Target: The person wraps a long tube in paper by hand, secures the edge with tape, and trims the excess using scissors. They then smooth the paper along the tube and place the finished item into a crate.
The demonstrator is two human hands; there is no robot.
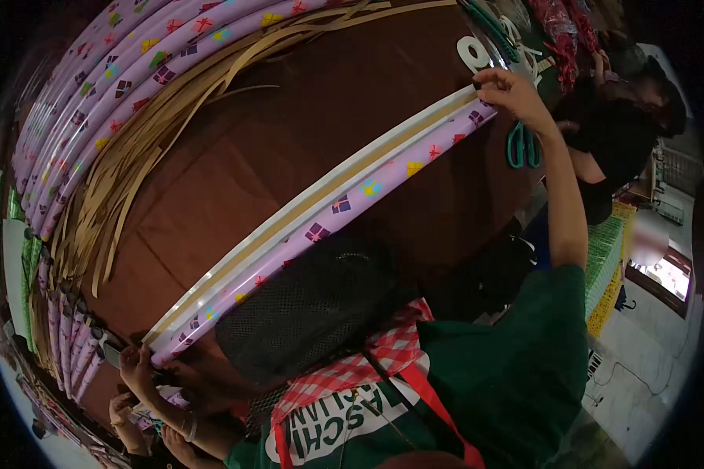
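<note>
A long roll of lilac gift wrap [352,199] printed with colourful presents lies diagonally across the brown table, its white paper edge [227,262] turned up. Along that edge runs a narrow tan strip [321,192]. At the upper right end, my right hand [512,95] pinches the strip's end against the roll, fingers bent. My left hand [137,371] is at the lower left end, fingers closed around the strip's other end; part of its grip is dark and hard to see. Green-handled scissors [522,147] lie just below my right hand.
Many finished lilac rolls [125,86] are stacked at the upper left, beside a bundle of loose tan strips [145,152]. A white tape roll [472,52] lies beyond my right hand. A black mesh bag [305,305] sits before me. Co-workers' hands [122,408] show at lower left.
</note>
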